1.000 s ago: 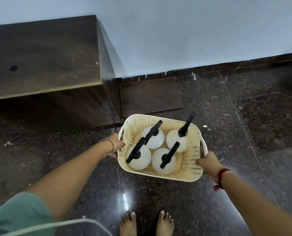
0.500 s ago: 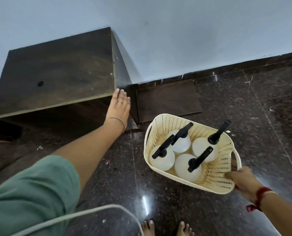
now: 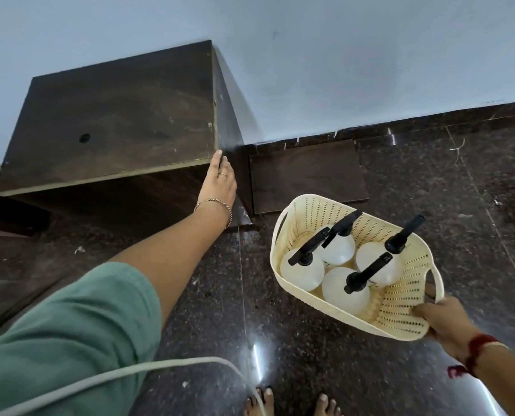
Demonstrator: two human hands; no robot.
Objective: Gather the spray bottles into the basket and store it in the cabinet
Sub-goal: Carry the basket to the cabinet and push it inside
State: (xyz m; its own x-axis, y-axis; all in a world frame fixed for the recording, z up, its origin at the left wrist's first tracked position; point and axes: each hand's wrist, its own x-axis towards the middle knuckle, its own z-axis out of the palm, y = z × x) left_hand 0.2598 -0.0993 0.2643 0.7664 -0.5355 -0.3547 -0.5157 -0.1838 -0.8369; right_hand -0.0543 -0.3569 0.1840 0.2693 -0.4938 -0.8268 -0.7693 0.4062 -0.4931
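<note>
A cream perforated basket [image 3: 400, 313] hangs above the floor at the right, tilted, with several white spray bottles [image 3: 344, 285] with black trigger heads standing inside. My right hand [image 3: 443, 321] grips the basket's near right handle and rim. My left hand [image 3: 218, 183] reaches forward, fingers together and flat against the front right corner of the dark wooden cabinet [image 3: 115, 121], just under its top edge. The cabinet front is in shadow, and I cannot tell whether its door is ajar.
A dark wooden panel [image 3: 307, 175] leans low against the wall right of the cabinet. Polished dark granite floor [image 3: 280, 340] lies all around. My bare feet [image 3: 292, 403] are at the bottom edge. A white cord [image 3: 148, 367] crosses my left sleeve.
My left hand let go of the basket and went to the cabinet's front right corner, then slid up to the top edge. The right hand alone now carries the basket, shifted right.
</note>
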